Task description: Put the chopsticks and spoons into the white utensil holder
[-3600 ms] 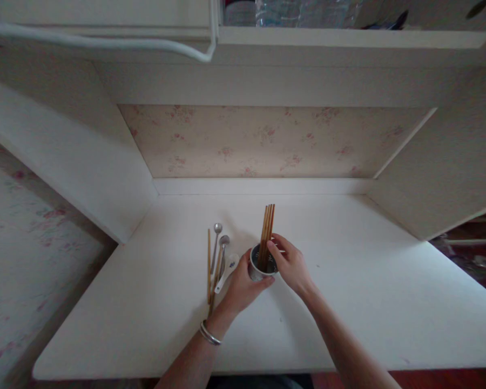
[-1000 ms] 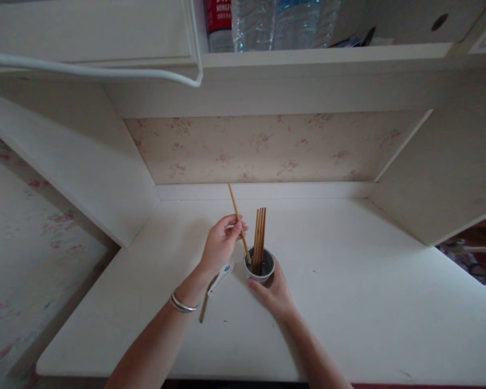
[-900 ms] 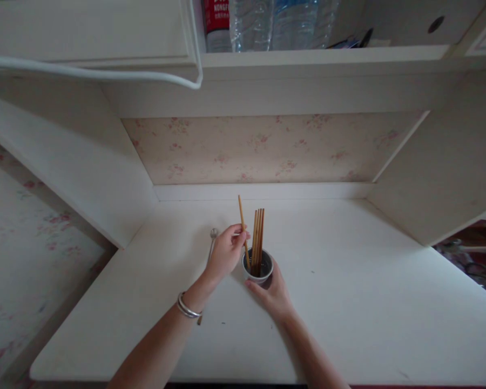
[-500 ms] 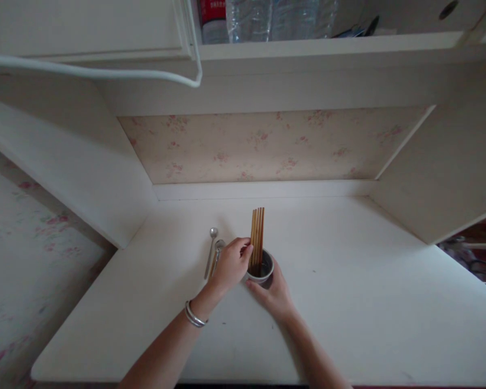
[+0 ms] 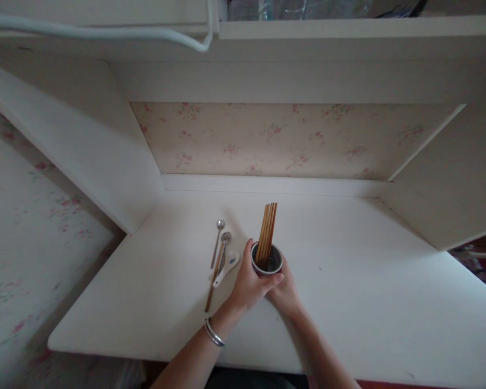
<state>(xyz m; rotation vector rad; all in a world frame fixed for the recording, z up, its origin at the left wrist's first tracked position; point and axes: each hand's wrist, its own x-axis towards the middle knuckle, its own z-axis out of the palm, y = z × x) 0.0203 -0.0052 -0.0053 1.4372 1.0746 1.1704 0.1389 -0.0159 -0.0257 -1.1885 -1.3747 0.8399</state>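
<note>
A small round metal cup point(image 5: 274, 264) stands on the white desk point(image 5: 348, 302), with several wooden chopsticks point(image 5: 267, 231) upright in it. My left hand point(image 5: 249, 283) is wrapped round the cup's near left side, thumb up along its wall. My right hand point(image 5: 285, 292) sits behind and under the left, fingers curled against the cup's near right side. Left of the hands lie two metal spoons point(image 5: 219, 240), a white ceramic spoon point(image 5: 228, 267) and one loose chopstick point(image 5: 211, 286).
The desk sits in a white alcove with a floral back panel point(image 5: 283, 140) and slanted side walls. A shelf overhead holds plastic bottles point(image 5: 308, 6). A white cable point(image 5: 105, 33) runs along the top left. Floral bedding point(image 5: 20, 237) lies to the left.
My left hand dropped a chopstick into the cup among the others, then came down and closed round the cup. My right hand stayed on the cup.
</note>
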